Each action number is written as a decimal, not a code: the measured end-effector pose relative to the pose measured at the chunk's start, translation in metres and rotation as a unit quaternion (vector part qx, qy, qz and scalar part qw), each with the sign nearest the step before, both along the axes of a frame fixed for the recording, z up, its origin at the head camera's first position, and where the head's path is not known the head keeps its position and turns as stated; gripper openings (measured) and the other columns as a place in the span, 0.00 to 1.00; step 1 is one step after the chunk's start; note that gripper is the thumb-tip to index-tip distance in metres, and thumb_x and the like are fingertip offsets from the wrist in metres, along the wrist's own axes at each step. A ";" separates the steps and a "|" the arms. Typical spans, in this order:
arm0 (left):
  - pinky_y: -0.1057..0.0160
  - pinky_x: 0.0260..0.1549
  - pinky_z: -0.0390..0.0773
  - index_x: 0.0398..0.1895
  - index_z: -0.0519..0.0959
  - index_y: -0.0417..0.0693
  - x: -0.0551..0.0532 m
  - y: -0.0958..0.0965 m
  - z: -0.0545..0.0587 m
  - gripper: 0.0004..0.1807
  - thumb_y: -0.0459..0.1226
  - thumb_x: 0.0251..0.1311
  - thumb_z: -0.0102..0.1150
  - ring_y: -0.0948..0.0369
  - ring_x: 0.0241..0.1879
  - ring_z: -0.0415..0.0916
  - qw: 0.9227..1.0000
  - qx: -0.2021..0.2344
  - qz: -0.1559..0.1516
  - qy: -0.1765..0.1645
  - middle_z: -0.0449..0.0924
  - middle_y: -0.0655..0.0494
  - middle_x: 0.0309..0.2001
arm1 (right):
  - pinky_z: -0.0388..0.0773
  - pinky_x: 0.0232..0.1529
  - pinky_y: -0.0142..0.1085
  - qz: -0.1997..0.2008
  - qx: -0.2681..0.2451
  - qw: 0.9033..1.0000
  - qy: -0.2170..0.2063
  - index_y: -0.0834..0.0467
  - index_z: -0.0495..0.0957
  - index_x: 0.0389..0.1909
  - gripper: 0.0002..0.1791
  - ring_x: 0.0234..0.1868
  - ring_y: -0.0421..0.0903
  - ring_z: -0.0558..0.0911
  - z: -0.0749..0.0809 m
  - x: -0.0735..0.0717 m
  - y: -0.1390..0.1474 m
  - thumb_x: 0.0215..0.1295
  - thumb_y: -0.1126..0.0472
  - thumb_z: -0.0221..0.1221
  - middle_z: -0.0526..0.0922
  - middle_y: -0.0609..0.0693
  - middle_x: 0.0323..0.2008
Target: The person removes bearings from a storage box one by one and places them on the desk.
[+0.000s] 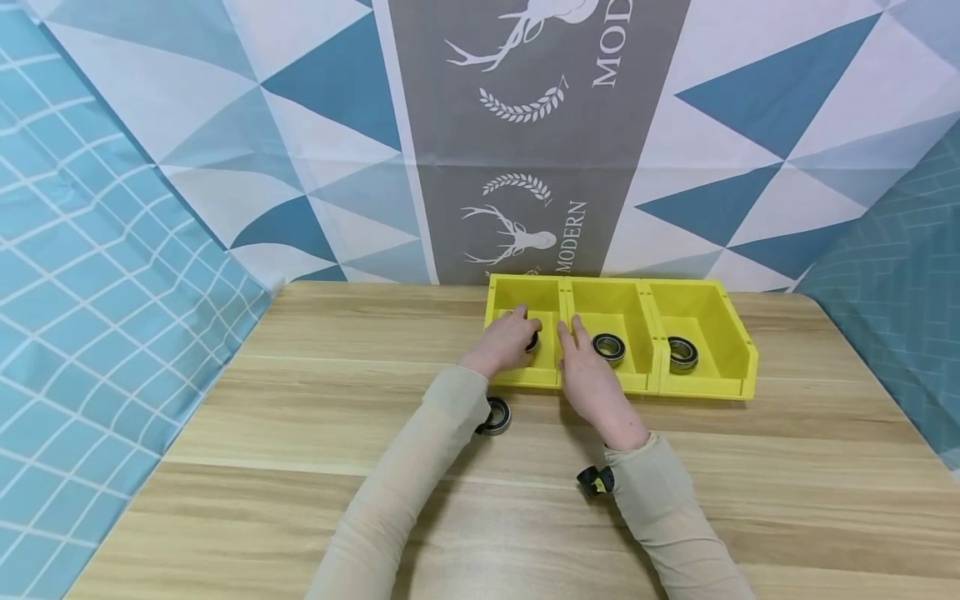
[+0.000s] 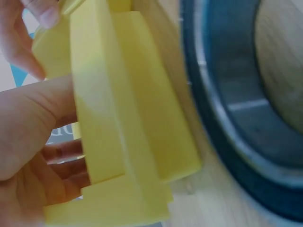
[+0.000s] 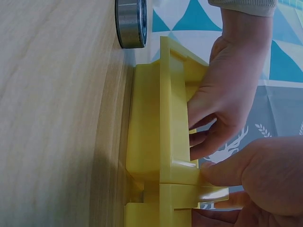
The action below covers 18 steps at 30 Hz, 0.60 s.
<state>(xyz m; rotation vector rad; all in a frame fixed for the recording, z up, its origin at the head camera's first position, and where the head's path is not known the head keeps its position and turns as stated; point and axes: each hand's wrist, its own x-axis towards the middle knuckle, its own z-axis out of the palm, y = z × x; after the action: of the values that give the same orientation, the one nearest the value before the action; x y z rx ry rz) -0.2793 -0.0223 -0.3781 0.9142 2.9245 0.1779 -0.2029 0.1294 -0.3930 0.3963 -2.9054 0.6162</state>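
My left hand (image 1: 507, 342) reaches into the left compartment of a row of yellow bins (image 1: 611, 382), its fingers curled over a ball bearing (image 1: 533, 341) that is partly hidden under them. In the left wrist view, the bin wall (image 2: 102, 118) covers its fingertips. My right hand (image 1: 592, 379) pinches the divider between the left and middle compartments, thumb (image 3: 220, 172) on one side and fingers on the other. A second bearing (image 1: 608, 348) lies in the middle compartment, and another bearing (image 1: 682, 355) sits in the right one. On the table, a loose bearing (image 1: 497, 415) rests beside my left wrist.
The bins stand at the back of the wooden table (image 1: 300, 400), close to a patterned cloth backdrop (image 1: 517, 142). A small black wrist camera (image 1: 595, 481) sits at my right cuff. Blue checked cloth (image 1: 90, 275) hangs along the left side.
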 end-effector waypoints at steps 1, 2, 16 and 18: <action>0.52 0.61 0.79 0.63 0.78 0.40 -0.001 -0.001 0.001 0.25 0.35 0.62 0.70 0.46 0.57 0.79 1.000 0.005 -0.003 -0.007 0.75 0.40 0.61 | 0.78 0.22 0.39 0.000 0.001 1.000 0.003 0.72 0.58 0.75 0.30 0.20 0.50 0.76 0.000 0.000 0.000 0.75 0.70 0.52 0.55 0.76 0.76; 0.53 0.61 0.79 0.64 0.78 0.39 -0.001 -0.002 0.002 0.26 0.35 0.62 0.69 0.47 0.56 0.79 1.000 0.012 -0.005 -0.015 0.75 0.40 0.61 | 0.78 0.22 0.39 0.000 0.001 1.000 0.006 0.72 0.59 0.75 0.30 0.21 0.49 0.76 0.000 0.000 -0.001 0.75 0.70 0.52 0.56 0.76 0.75; 0.55 0.62 0.77 0.63 0.78 0.35 0.008 -0.012 0.010 0.27 0.34 0.61 0.67 0.50 0.57 0.78 0.993 0.086 -0.023 -0.074 0.81 0.42 0.61 | 0.75 0.21 0.35 -0.001 0.004 1.000 -0.012 0.72 0.57 0.76 0.30 0.22 0.49 0.77 0.000 0.002 -0.001 0.76 0.70 0.51 0.54 0.76 0.76; 0.55 0.63 0.77 0.63 0.78 0.35 0.010 -0.013 0.011 0.27 0.34 0.60 0.67 0.50 0.58 0.78 0.993 0.096 -0.023 -0.071 0.80 0.42 0.61 | 0.75 0.21 0.36 -0.002 0.006 1.000 -0.007 0.72 0.58 0.76 0.30 0.21 0.49 0.77 0.001 0.002 0.000 0.76 0.70 0.51 0.54 0.76 0.76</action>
<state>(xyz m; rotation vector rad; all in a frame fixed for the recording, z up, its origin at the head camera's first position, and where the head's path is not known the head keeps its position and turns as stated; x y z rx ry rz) -0.2689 -0.0357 -0.3668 0.9497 2.7886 0.5077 -0.2012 0.1289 -0.3921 0.3883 -2.9241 0.6043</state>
